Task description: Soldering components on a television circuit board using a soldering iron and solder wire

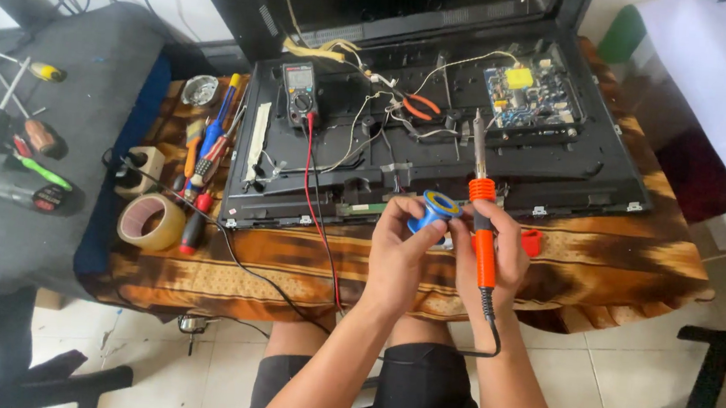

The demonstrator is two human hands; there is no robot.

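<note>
While the person sits at the near edge of a low table, bare knees just under it, both hands meet over the patterned brown cloth (604, 251). The left hand (398, 251) is curled closed around a blue spool of solder wire (434, 210), fingertips gripping its rim. Touching it on the right, the right hand (498, 260) is wrapped shut around the orange handle of a soldering iron (480, 214), which stands nearly upright with its metal tip pointing away from the body; its black cord trails down toward the lap. Whether a strand of solder is pulled free cannot be told from this view. Doing this step well likely means keeping the hot tip angled away from fingers and cloth while drawing out a short length of wire. Just beyond the hands lies an opened flat-screen television back (560, 151), with a blue circuit board (530, 96) at its far right, orange-handled pliers (420, 106) and a multimeter (299, 89) with a red lead. Further left sit a roll of tape (151, 222) and screwdrivers (211, 143).
</note>
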